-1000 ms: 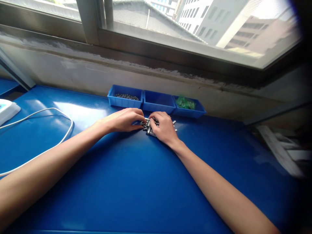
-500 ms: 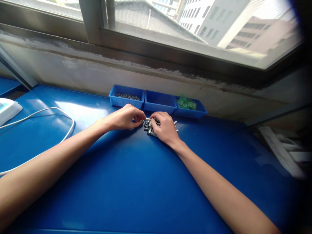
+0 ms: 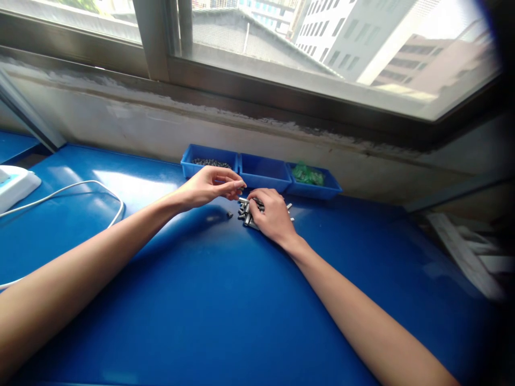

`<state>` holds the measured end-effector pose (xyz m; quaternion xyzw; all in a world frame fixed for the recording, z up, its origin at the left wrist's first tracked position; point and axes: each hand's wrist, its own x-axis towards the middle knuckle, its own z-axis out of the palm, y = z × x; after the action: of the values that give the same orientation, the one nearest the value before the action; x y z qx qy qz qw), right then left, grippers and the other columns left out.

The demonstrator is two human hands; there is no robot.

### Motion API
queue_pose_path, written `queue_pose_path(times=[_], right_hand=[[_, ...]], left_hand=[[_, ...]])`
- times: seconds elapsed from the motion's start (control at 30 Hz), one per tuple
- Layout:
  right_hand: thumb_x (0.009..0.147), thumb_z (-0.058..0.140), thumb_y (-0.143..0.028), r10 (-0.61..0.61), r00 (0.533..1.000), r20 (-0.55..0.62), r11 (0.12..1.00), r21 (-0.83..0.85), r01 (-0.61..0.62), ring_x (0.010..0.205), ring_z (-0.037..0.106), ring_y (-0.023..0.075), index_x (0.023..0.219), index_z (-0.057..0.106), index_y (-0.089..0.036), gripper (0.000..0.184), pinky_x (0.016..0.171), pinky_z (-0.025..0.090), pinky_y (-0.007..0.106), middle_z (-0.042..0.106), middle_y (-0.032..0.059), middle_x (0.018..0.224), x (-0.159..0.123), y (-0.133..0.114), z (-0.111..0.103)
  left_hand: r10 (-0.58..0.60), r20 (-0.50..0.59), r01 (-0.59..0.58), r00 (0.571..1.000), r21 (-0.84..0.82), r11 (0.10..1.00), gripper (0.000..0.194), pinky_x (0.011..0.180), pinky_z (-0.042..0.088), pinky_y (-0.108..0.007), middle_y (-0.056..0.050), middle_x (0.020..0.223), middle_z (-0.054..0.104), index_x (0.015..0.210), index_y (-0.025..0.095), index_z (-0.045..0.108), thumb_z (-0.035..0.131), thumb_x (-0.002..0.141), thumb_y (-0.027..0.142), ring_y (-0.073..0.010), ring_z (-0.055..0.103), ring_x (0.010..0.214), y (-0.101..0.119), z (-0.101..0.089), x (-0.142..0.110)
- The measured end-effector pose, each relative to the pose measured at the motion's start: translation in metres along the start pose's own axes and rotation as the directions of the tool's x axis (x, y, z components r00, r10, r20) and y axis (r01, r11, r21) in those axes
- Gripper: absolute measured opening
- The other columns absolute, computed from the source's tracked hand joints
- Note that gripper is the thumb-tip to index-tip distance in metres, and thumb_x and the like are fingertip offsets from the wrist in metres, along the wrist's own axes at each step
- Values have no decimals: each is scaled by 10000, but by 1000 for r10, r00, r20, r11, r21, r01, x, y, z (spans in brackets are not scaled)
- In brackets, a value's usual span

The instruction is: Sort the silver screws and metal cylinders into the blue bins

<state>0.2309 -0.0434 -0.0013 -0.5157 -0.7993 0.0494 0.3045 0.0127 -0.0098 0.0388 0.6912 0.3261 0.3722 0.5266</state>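
My left hand [image 3: 217, 185] is raised a little above the blue table [image 3: 225, 300], thumb and fingertips pinched on something too small to make out. Below it one small dark part [image 3: 229, 215] lies alone on the table. My right hand [image 3: 271, 212] rests over a pile of small dark and silvery metal parts [image 3: 246, 213], its fingers curled down onto them. The hand hides much of the pile, and I cannot make out what its fingers grip. Light-coloured ends of parts stick out to its right.
Behind my hands stand three joined blue bins: the left bin [image 3: 189, 169] holds many small dark parts, the middle bin [image 3: 263, 179] shows a bare floor, the right bin [image 3: 330, 187] holds green plastic [image 3: 308, 174]. A white cable [image 3: 90, 182] and white device [image 3: 18, 187] lie left.
My left hand has lifted and shifted slightly right, its fingers pinched, uncovering the lone dark part on the table. My right hand stays on the pile.
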Motion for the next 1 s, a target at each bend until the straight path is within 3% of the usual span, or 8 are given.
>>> queue_pose_path(times=[0.17,0.3,0.37,0.47,0.6,0.7,0.83,1.0], right_hand=[[909,543,-179,7,1000,-10,1000,17,-7,1014,627,274,881,686,-230,154,921,449,423,755,59,1030,0,-1,0],[912,538,-179,13,1000,-6,1000,20,-13,1021,628,271,877,685,-228,158,912,451,417,754,59,1025,1,-1,-1],[914,536,-179,15,1000,-2,1000,18,-15,1020,628,270,878,685,-228,161,914,450,416,754,60,1023,1,-1,0],[913,534,-176,11,1000,-2,1000,14,-11,1021,624,269,879,686,-230,164,924,447,416,753,61,1025,0,0,0],[912,536,-178,9,1000,-5,1000,12,-9,1018,623,270,880,687,-231,164,926,448,417,751,62,1029,0,0,0],[914,539,-182,13,1000,-2,1000,4,-13,1021,623,272,890,688,-236,161,923,451,417,751,61,1030,0,0,0],[916,541,-183,5,1000,-4,1000,0,-5,1023,625,272,901,689,-233,157,923,452,417,752,59,1037,0,0,0],[921,532,-185,14,1000,1,1000,-2,-14,1023,628,276,890,687,-232,165,917,455,421,754,63,1040,0,-2,-1]], left_hand=[[-24,-259,2,966,-83,997,422,711,597,-252,-75,825,740,938,126,725,791,802,520,-144,717,715,-8,-13,7],[-79,-532,-14,843,-169,985,313,804,615,-273,-71,830,745,930,120,695,772,839,409,-144,746,772,-13,-26,13],[-73,-583,-43,810,-182,982,299,882,613,-302,-95,910,760,975,112,684,745,864,383,-161,761,861,-13,-29,14],[-27,-575,-62,817,-134,989,363,914,611,-333,-115,978,767,1078,110,674,720,879,411,-184,765,917,-12,-27,12],[62,-431,-32,900,78,996,418,792,621,-308,-101,872,771,1037,112,713,721,858,490,-198,760,811,-7,-19,6],[153,-116,-104,981,349,931,361,752,583,-266,-86,859,773,952,132,757,707,865,478,-196,741,806,-5,-13,1],[210,280,-341,937,594,728,262,724,523,-237,-77,954,765,1021,165,785,722,858,361,-174,706,827,-7,-7,-3],[195,357,-390,914,638,664,175,711,508,-233,-82,931,737,973,164,788,654,883,230,-155,683,768,-12,-3,-4]])
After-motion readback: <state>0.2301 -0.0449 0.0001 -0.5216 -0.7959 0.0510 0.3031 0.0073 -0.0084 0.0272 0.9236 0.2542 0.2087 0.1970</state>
